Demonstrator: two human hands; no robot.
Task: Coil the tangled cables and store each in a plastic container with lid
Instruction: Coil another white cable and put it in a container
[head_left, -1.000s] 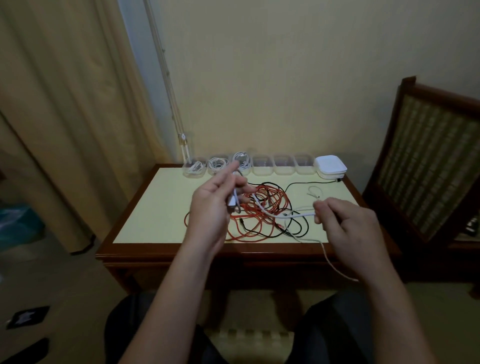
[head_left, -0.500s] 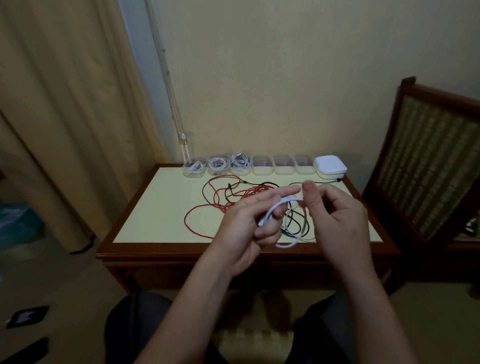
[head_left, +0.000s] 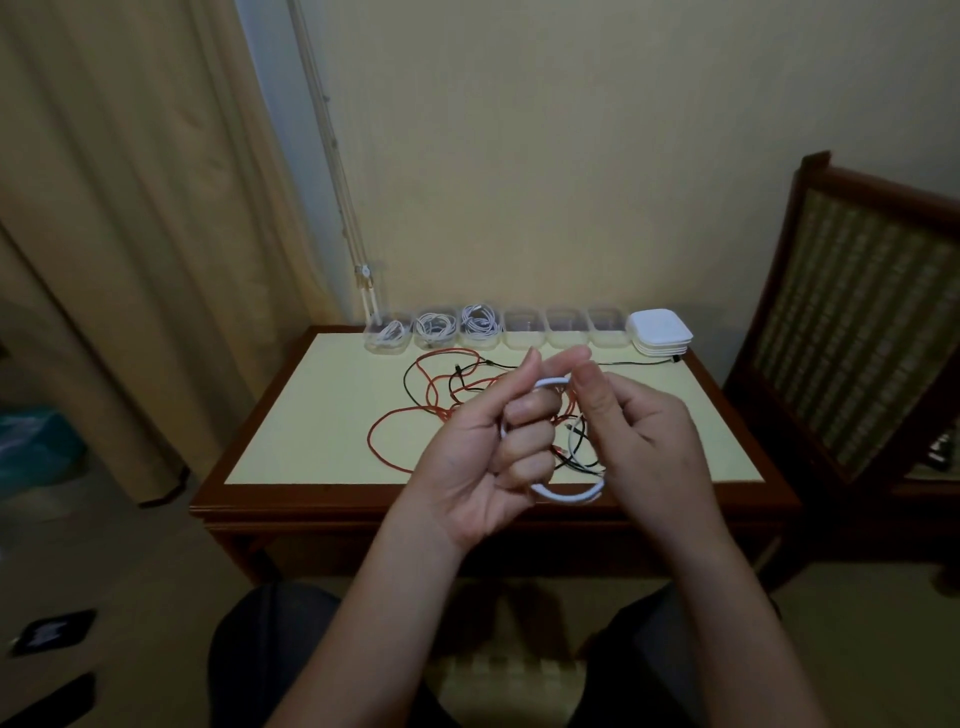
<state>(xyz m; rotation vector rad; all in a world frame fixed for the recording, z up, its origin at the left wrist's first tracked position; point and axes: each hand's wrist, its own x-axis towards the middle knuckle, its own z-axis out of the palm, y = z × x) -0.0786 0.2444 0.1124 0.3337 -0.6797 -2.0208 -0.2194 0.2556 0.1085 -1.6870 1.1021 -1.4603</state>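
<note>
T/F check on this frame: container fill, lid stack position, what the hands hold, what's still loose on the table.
1. Three of the six clear plastic containers along the far edge of the yellow-topped wooden table hold coiled white cables. True.
2. The lid stack sits at the left end of the row. False: the stack of white lids is at the right end.
3. The left hand and right hand both hold a looped white cable. True.
4. Only white cables lie loose on the table. False: a red cable and a black cable lie tangled there.
</note>
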